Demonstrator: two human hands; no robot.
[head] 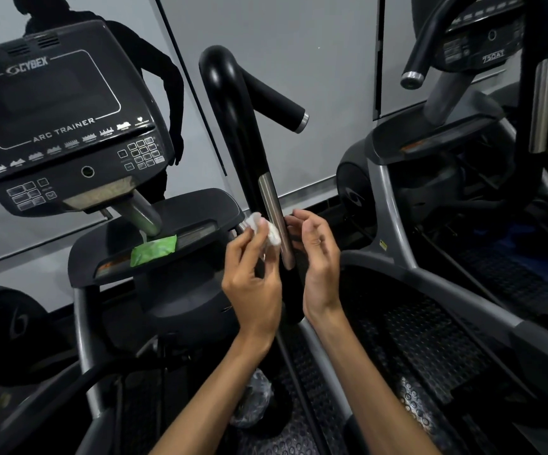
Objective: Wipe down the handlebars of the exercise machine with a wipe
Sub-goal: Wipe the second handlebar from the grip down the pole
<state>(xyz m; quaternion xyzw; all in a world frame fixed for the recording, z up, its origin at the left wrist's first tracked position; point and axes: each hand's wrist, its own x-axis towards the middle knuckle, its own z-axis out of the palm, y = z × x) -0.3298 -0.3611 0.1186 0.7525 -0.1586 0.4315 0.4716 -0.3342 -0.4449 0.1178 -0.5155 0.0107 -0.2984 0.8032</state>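
A black handlebar [233,119] of the exercise machine rises through the middle of the view, with a silver metal strip [274,211] on its lower part and a side grip [279,103] branching right. My left hand [252,277] pinches a crumpled white wipe [267,229] against the left side of the strip. My right hand [317,254] hovers on the bar's right side with its fingers loosely bent, fingertips near the strip, holding nothing.
The machine's console [59,126] stands at the left. A green wipe packet [154,254] lies on the tray [200,205] below it. A second machine [463,159] fills the right side. A crumpled clear bag [252,402] lies on the footplate below.
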